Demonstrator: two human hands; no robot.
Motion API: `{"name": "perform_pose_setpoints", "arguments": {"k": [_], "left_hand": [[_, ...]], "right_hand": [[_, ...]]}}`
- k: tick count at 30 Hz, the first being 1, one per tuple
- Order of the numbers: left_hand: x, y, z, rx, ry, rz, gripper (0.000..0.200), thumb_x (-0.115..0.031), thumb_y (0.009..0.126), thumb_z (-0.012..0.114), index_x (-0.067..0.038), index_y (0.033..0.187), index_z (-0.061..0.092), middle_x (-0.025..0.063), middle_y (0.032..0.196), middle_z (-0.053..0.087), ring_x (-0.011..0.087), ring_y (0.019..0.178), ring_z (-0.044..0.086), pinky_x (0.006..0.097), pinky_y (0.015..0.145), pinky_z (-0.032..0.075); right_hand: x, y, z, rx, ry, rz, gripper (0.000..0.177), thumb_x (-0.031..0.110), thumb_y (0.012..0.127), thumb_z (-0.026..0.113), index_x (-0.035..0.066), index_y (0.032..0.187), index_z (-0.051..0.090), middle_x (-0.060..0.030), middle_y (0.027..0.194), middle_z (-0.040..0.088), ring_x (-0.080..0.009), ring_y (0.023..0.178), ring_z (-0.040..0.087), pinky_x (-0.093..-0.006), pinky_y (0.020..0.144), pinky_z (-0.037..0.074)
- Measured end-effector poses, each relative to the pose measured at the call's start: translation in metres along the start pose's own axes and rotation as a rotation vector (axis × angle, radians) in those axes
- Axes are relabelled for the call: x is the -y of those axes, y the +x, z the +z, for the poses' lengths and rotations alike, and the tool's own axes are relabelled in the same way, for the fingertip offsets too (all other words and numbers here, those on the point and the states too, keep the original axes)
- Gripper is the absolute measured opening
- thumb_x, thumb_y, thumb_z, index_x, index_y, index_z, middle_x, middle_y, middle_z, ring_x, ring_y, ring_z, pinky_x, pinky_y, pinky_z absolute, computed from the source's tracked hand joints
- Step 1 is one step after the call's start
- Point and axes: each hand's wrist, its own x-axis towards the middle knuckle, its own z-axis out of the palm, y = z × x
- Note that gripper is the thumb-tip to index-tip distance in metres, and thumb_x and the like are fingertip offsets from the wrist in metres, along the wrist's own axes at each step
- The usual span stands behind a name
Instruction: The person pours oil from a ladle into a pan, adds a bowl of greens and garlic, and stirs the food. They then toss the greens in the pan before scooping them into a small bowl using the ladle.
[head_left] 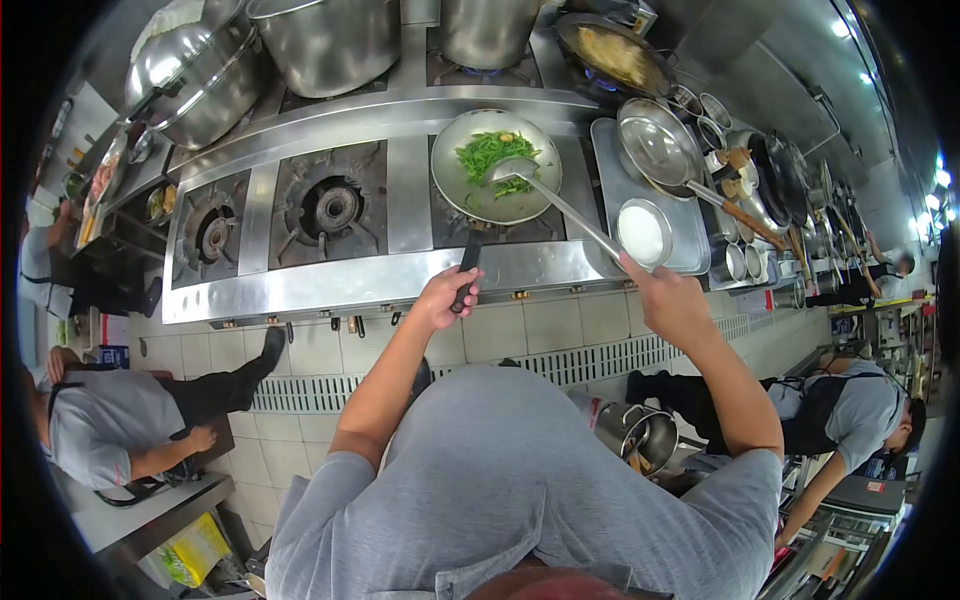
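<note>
My left hand (446,296) is wrapped round the black handle of a frying pan (452,150) on a stove burner. Chopped green vegetables (490,150) lie in the pan, with a few small yellowish pieces among them. In my right hand (668,298) is the end of a long metal ladle (570,208). The ladle's bowl rests in among the greens, and its shaft slants across the pan's right rim. Near my right hand, a round bowl of white contents (641,232) stands on a metal tray (612,185).
Large steel pots (330,50) stand along the back. A wok (612,55) with yellowish food sits over a flame at the back right. A wooden-handled strainer (660,140) lies over the tray. Bare burners (335,205) are left of the pan. Other people (120,420) are on both sides.
</note>
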Motion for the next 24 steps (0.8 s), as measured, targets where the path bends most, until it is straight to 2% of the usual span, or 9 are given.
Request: {"name": "perform_pose_setpoints", "arguments": {"k": [6,9,12,15,18,24], "left_hand": [[0.0,0.0,0.002,-0.014,-0.019,-0.01,0.018,-0.022,0.1,0.062,-0.009,0.109,0.054,0.0002,0.076,0.054,0.0098,0.056,0.047,0.0256,0.044,0.036],[0.0,-0.001,0.002,-0.02,-0.017,-0.001,0.018,-0.022,0.1,0.062,-0.009,0.109,0.054,0.0003,0.076,0.054,0.0097,0.056,0.047,0.0256,0.045,0.036],[0.0,0.0,0.002,-0.024,-0.015,0.004,0.018,-0.022,0.1,0.063,-0.01,0.109,0.054,0.0004,0.076,0.054,0.0096,0.056,0.047,0.0256,0.045,0.036],[0.0,-0.001,0.002,-0.026,-0.016,0.0,0.018,-0.022,0.1,0.063,-0.009,0.11,0.054,0.0004,0.076,0.054,0.0097,0.056,0.047,0.0258,0.045,0.036],[0.0,-0.002,0.002,-0.027,-0.012,-0.005,0.018,-0.022,0.1,0.063,-0.009,0.11,0.054,0.0004,0.076,0.054,0.0098,0.056,0.047,0.0259,0.045,0.036],[-0.001,-0.001,0.002,-0.016,0.002,-0.007,0.02,-0.023,0.1,0.062,-0.009,0.111,0.053,0.0005,0.077,0.054,0.0099,0.056,0.047,0.0258,0.045,0.036]], "right_hand": [[0.006,0.003,0.021,0.059,-0.005,0.001,0.071,0.005,0.081,0.063,0.018,0.149,0.047,-0.0163,0.081,0.065,-0.0347,0.073,0.068,-0.0478,0.064,0.055],[0.006,0.001,0.006,0.082,0.115,0.061,0.071,0.004,0.083,0.057,0.017,0.151,0.044,-0.0177,0.09,0.066,-0.038,0.076,0.068,-0.0508,0.068,0.055],[0.026,-0.01,0.012,0.013,0.21,0.141,0.072,0.004,0.084,0.056,0.017,0.153,0.042,-0.0194,0.091,0.066,-0.0392,0.082,0.068,-0.0512,0.073,0.055],[0.045,-0.008,0.034,-0.004,0.31,0.173,0.072,0.004,0.085,0.055,0.016,0.154,0.039,-0.0204,0.092,0.066,-0.0395,0.084,0.067,-0.0511,0.076,0.055],[0.061,0.004,0.064,0.1,0.335,0.192,0.071,0.005,0.086,0.055,0.014,0.155,0.039,-0.0201,0.091,0.066,-0.0392,0.086,0.067,-0.0513,0.077,0.054],[0.076,-0.001,0.037,0.017,0.349,0.187,0.068,0.006,0.087,0.055,0.01,0.154,0.04,-0.0225,0.091,0.068,-0.0399,0.085,0.067,-0.053,0.077,0.053]]}}
